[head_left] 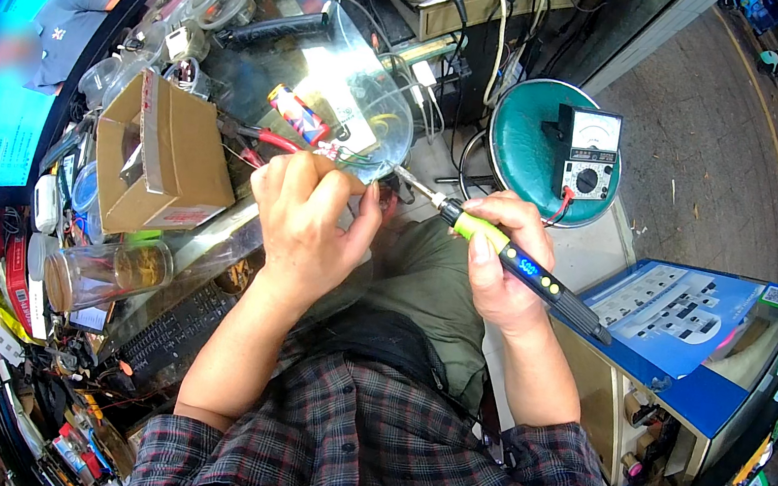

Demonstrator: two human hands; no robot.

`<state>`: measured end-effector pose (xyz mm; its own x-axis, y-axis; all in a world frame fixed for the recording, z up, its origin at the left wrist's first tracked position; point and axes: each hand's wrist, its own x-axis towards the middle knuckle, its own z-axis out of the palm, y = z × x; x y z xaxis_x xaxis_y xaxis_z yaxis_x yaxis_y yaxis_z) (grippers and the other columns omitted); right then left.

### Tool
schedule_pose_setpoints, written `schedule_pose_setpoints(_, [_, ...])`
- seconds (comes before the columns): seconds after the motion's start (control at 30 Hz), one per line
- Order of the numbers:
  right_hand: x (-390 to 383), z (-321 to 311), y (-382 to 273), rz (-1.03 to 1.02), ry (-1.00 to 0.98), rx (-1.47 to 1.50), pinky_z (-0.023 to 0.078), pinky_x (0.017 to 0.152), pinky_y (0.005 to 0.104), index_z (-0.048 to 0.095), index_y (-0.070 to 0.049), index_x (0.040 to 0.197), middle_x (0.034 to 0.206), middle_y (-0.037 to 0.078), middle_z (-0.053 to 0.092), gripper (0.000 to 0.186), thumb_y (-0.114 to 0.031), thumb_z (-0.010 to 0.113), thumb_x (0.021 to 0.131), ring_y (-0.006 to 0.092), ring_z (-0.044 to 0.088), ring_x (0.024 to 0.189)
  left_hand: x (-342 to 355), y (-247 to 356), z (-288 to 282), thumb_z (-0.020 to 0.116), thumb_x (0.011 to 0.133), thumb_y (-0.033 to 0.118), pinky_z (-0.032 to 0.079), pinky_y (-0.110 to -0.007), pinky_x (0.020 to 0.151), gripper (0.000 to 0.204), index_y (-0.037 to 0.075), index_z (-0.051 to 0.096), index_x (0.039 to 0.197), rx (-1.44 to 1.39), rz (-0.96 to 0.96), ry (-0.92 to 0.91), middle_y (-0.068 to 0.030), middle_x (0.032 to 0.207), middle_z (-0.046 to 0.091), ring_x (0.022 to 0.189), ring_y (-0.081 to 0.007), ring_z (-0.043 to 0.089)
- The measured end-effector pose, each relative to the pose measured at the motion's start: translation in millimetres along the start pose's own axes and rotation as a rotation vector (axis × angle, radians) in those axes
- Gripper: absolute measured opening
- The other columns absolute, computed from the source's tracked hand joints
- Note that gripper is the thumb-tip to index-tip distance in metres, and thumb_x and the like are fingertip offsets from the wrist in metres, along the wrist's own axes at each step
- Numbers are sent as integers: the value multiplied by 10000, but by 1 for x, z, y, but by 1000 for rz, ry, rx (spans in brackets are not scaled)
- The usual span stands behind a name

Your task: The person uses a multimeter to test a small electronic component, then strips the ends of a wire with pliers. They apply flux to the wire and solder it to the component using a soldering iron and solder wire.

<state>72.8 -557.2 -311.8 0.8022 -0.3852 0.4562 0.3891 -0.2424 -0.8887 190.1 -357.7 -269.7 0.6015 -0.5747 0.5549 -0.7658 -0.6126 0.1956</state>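
My right hand (512,265) is wrapped round a black and green soldering iron (494,238) with a lit display on its handle. The iron's metal tip points up and left, close to the fingertips of my left hand (308,217). My left thumb and fingers are closed in a pinch; what they hold is mostly hidden. Thin dark green wires (353,157) show just beyond those fingers. Past the left hand, a colourful cylindrical cell (298,115) lies on the clear-covered table. Red-handled pliers (279,140) lie beside it, partly behind the hand.
An open cardboard box (167,162) and a clear jar (111,274) stand at the left, near a keyboard (168,326) and a monitor (26,63). Clear tubs (219,0) crowd the far left. An analog multimeter (588,157) sits on a green stool (522,142). A blue-topped cabinet (711,393) is at the right.
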Motion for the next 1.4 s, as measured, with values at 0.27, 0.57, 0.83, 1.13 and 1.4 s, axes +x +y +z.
schedule_pose_setpoints(0.27, [0, 0, 0, -9, -5, -12, 584, 761, 363, 680, 5, 1129, 987, 151, 746, 232, -139, 721, 951, 276, 729, 837, 3, 2, -2, 861, 770, 131, 368, -421, 795, 212, 113, 655, 815, -3, 20, 19, -75, 883, 552, 850, -291, 529])
schedule_pose_setpoints(0.57, [1, 0, -3, -26, 25, -2, 568, 726, 348, 672, 18, 1135, 956, 156, 738, 242, -151, 711, 967, 248, 710, 799, 1, 1, -4, 865, 775, 116, 378, -425, 797, 208, 97, 669, 842, -32, -10, 21, -89, 897, 567, 857, -302, 536])
schedule_pose_setpoints(0.83, [-9, -4, -2, -16, 1, -13, 535, 787, 330, 587, 20, 1221, 957, 140, 673, 284, -196, 624, 1041, 187, 668, 848, 4, -1, -12, 848, 807, 85, 410, -427, 809, 189, 63, 667, 856, -129, -38, -1, -108, 928, 616, 877, -316, 573])
schedule_pose_setpoints(1.13, [-3, 4, -6, -50, 9, -14, 576, 739, 370, 666, 7, 1159, 985, 153, 735, 243, -114, 712, 953, 267, 718, 820, 2, 1, -12, 844, 809, 92, 402, -418, 834, 178, 73, 675, 860, -99, -44, -32, -105, 933, 617, 911, -302, 573])
schedule_pose_setpoints(1.4, [-3, 2, -7, -46, -8, -39, 574, 751, 385, 677, 8, 1147, 990, 156, 734, 247, -103, 726, 932, 292, 718, 832, 3, 1, -10, 847, 803, 95, 398, -419, 829, 191, 80, 666, 860, -80, -39, -31, -95, 930, 603, 904, -297, 563])
